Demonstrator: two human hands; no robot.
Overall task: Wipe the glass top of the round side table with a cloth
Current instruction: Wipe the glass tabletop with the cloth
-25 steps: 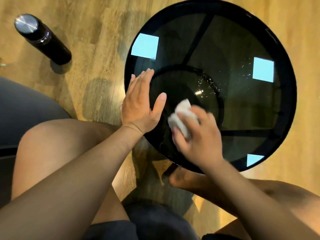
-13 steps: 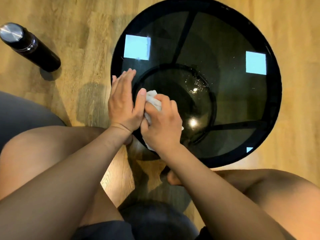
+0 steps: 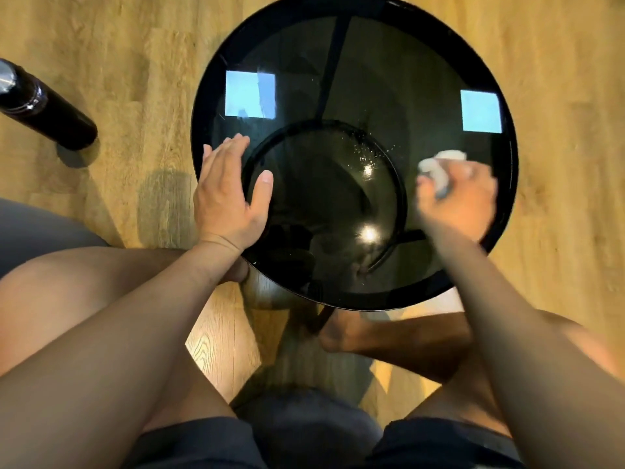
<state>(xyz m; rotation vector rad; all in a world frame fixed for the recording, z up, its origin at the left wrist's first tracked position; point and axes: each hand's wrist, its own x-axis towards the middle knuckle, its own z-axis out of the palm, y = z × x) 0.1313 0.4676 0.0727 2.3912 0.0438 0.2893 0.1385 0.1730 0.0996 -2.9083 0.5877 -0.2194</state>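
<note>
While the right hand grips the balled cloth against the right side of the glass top, the left hand lies flat and spread on the left rim. Pressing there could leave fresh fingerprints, and specks near the centre could get missed.

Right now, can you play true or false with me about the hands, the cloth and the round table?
1. The right hand holds the white cloth. True.
2. The left hand is curled in a fist. False: it lies open and flat near the left rim of the glass top.
3. The dark bottle stands on the table. False: it is on the wooden floor, left of the table.
4. The cloth is on the right side of the glass. True.
</note>
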